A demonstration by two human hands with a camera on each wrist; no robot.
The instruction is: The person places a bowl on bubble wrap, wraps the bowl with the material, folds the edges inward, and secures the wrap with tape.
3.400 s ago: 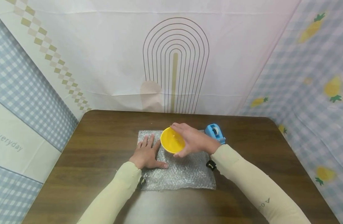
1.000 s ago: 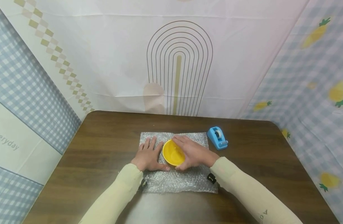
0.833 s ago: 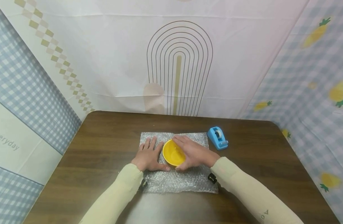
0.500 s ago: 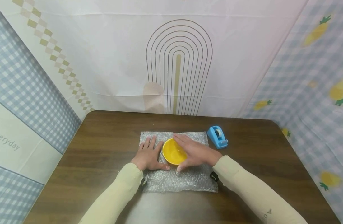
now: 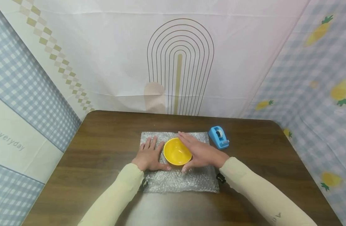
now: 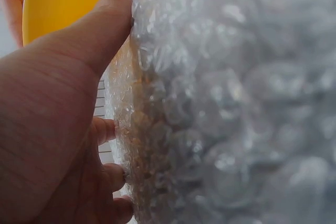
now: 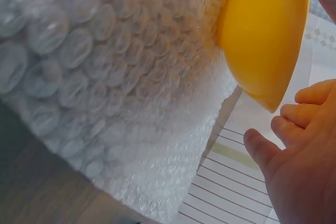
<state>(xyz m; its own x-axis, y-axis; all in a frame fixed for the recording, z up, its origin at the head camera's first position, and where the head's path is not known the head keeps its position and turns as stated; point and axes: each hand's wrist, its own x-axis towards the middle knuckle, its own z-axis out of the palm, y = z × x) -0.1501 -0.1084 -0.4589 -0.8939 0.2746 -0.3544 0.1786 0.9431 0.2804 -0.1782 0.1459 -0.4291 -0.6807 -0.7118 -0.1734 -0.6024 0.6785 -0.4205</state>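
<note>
A yellow bowl (image 5: 176,153) sits upright on a sheet of bubble wrap (image 5: 182,182) laid on the table. My left hand (image 5: 149,158) rests on the sheet's left part with fingers spread, its thumb just below the bowl. On the bowl's right side, my right hand (image 5: 200,153) hovers with straight fingers. In the right wrist view, a gap shows between those fingers (image 7: 286,121) and the bowl's wall (image 7: 265,35); the thumb is only partly visible near the rim. The left wrist view shows the left fingertips touching the bubble wrap (image 6: 220,108).
A blue tape dispenser (image 5: 219,137) stands right of the sheet's upper corner. The brown wooden table (image 5: 105,138) ends at a patterned cloth backdrop (image 5: 119,56), with checked cloth (image 5: 311,94) at the right side.
Earlier my right hand held the bowl tilted above the sheet, then set it down on the bubble wrap. Its fingers have since loosened and shifted right, off the bowl. The left hand stays put.
</note>
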